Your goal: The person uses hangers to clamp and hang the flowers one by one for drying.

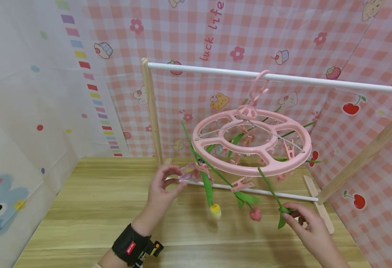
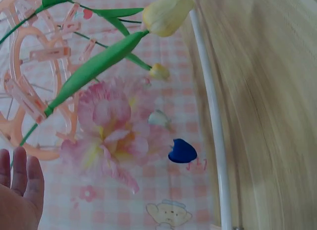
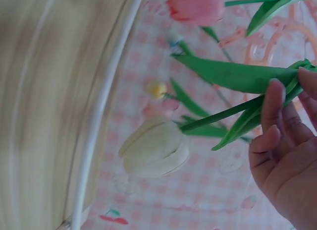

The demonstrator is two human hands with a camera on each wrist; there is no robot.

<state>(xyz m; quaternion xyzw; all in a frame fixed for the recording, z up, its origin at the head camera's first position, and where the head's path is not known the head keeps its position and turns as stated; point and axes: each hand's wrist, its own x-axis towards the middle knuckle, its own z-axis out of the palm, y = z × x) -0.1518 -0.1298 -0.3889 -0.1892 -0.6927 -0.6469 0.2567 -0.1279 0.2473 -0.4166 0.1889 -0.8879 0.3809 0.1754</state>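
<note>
My right hand point(image 1: 311, 230) pinches the green stem and leaves of a white tulip point(image 3: 156, 149). Its bloom points down; in the head view it does not show. The stem's upper end reaches the rim of a pink round clip hanger point(image 1: 222, 163). Loosely bent, my left hand point(image 1: 162, 188) holds nothing beside a pink ruffled flower point(image 2: 116, 133) under the hanger's left side. Between the hands hang a yellow tulip point(image 1: 215, 211) and a pink tulip point(image 1: 255, 214), heads down. A pink clip point(image 1: 242, 184) grips the pink tulip's stem.
The hanger hooks over a white rod point(image 1: 199, 69) between wooden posts point(image 1: 153, 115). A lower white rod point(image 1: 283, 196) runs just above the wooden table point(image 1: 92, 208). Further flowers hang behind, among them a small yellow one point(image 3: 157, 89) and a blue one point(image 2: 182, 151).
</note>
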